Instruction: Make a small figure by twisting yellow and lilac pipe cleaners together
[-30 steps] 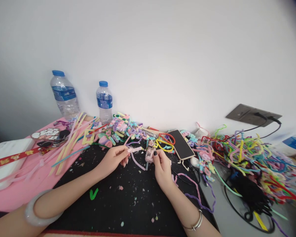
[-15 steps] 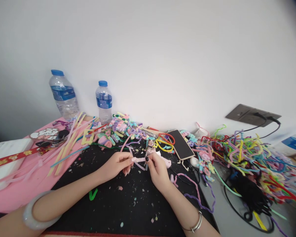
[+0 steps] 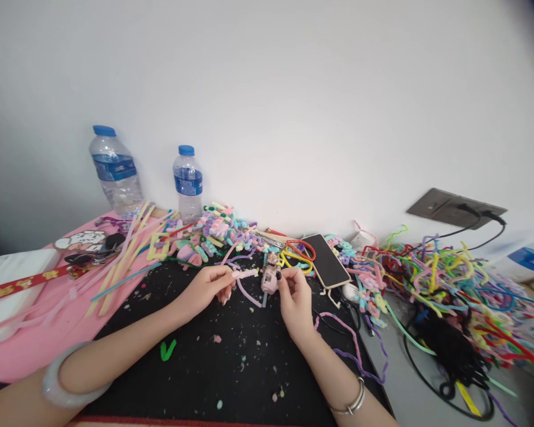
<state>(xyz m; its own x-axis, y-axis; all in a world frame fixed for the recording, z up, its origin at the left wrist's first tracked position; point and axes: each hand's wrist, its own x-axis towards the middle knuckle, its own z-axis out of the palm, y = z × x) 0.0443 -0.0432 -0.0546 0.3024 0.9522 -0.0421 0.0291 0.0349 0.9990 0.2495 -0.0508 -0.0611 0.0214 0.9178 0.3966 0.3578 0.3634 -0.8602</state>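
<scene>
Over the black mat (image 3: 196, 367), my left hand (image 3: 213, 289) pinches a short pale pink fuzzy stem (image 3: 248, 273) that points right from its fingertips. My right hand (image 3: 293, 296) has its thumb and bent fingers close together, at the right side of a small pinkish object (image 3: 269, 280); what it holds, if anything, is too small to name. Between the hands, a lilac stem (image 3: 248, 295) curves over the mat. A green V-shaped piece (image 3: 168, 350) lies below my left forearm.
A phone (image 3: 327, 261) lies behind my right hand, beside yellow-handled scissors (image 3: 296, 260). Two bottles (image 3: 187, 184) stand by the wall. Colourful fuzzy stems (image 3: 440, 267) pile up at right, near black cord (image 3: 456, 347). A pink sheet (image 3: 84, 320) lies left.
My right hand has come away from the pink stem and shifted slightly right. The stem's right end and the small pinkish object are now uncovered. My left hand has moved slightly left and up.
</scene>
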